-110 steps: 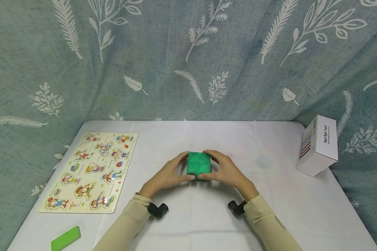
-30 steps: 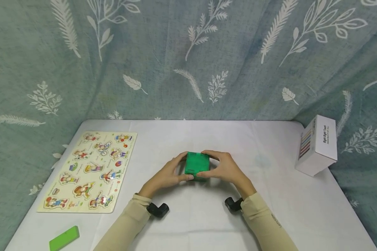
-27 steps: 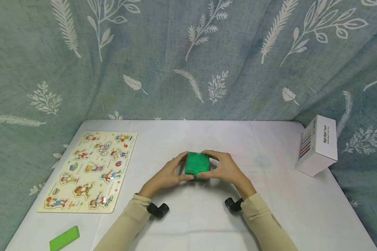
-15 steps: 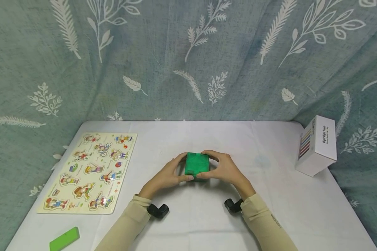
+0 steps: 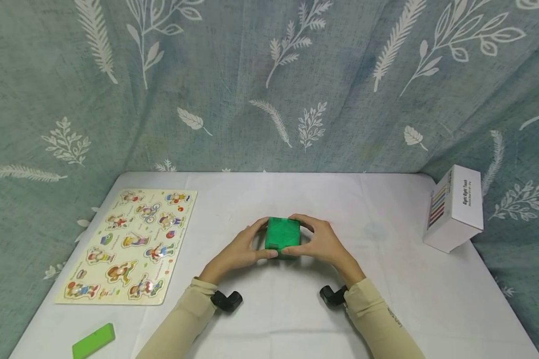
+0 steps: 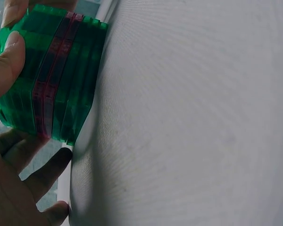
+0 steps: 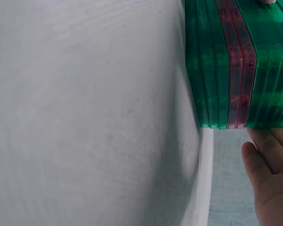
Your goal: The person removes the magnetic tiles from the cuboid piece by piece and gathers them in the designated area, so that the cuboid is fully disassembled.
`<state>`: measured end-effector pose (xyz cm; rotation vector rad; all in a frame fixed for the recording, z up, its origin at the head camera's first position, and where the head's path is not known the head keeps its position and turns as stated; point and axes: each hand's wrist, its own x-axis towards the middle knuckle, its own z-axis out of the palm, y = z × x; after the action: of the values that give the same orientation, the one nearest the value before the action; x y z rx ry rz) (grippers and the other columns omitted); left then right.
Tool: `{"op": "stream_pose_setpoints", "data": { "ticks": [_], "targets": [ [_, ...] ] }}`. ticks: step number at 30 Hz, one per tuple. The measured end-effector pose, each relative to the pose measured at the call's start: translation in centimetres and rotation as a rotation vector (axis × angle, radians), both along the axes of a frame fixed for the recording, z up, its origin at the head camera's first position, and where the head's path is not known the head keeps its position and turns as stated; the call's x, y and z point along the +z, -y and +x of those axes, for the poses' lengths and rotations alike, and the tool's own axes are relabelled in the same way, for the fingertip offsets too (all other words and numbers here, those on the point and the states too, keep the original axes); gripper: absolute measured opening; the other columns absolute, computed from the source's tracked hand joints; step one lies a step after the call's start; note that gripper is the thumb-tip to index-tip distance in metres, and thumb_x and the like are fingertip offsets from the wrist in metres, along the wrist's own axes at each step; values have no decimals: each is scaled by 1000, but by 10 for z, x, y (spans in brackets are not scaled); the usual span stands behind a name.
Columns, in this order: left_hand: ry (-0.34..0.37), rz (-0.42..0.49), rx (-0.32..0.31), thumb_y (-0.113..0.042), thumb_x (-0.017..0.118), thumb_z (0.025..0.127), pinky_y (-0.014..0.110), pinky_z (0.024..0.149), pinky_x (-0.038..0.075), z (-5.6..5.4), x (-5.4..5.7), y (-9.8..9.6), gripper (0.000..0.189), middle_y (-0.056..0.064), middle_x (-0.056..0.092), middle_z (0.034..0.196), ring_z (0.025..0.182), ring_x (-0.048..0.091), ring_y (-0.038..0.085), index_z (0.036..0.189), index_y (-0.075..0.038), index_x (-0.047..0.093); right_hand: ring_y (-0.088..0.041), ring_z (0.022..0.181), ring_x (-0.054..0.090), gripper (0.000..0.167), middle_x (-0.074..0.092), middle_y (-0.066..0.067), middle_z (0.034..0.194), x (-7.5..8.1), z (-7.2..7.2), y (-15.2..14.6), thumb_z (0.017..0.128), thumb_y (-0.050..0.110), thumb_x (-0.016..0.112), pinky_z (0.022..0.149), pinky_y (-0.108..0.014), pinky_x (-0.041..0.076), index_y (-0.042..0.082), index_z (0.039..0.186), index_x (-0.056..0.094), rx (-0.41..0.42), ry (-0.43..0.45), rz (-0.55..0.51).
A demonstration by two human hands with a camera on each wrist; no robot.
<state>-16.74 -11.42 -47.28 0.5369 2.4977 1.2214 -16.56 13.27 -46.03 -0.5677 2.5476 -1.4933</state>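
In the head view, a squarish stack of see-through green plastic tiles sits at the middle of the white table. My left hand grips its left side, thumb at the near face and forefinger at the far corner. On the opposite side, my right hand holds it the same way. Both wrist views show the layers edge-on, with a pink-red band running through the green stack. The lower fingers of the left hand spread below it; those of the right hand reach under its lower edge.
A wooden picture puzzle board lies on the left of the table. Nearer the front is a bright green oblong block. A white printed box stands at the right edge, and a leaf-patterned curtain hangs behind.
Since the oldest frame, the stack's top has gone from crossed diagonal lines to a plain square face. The right thumb has shifted slightly. In the last second both hands stay almost still.
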Motion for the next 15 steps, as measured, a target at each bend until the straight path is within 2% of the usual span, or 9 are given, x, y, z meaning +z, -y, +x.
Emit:
{"op": "stream_pose_setpoints", "data": {
  "ticks": [15],
  "targets": [
    [-3, 3, 4, -45, 78, 86, 56, 131, 7, -1, -2, 0, 92, 5, 43, 159, 154, 29, 29, 158, -17, 29, -29, 140, 52, 78, 60, -3, 143, -3, -2, -1, 70, 34, 93, 117, -54, 43, 18, 138, 59, 1, -1, -19]
  ]
}}
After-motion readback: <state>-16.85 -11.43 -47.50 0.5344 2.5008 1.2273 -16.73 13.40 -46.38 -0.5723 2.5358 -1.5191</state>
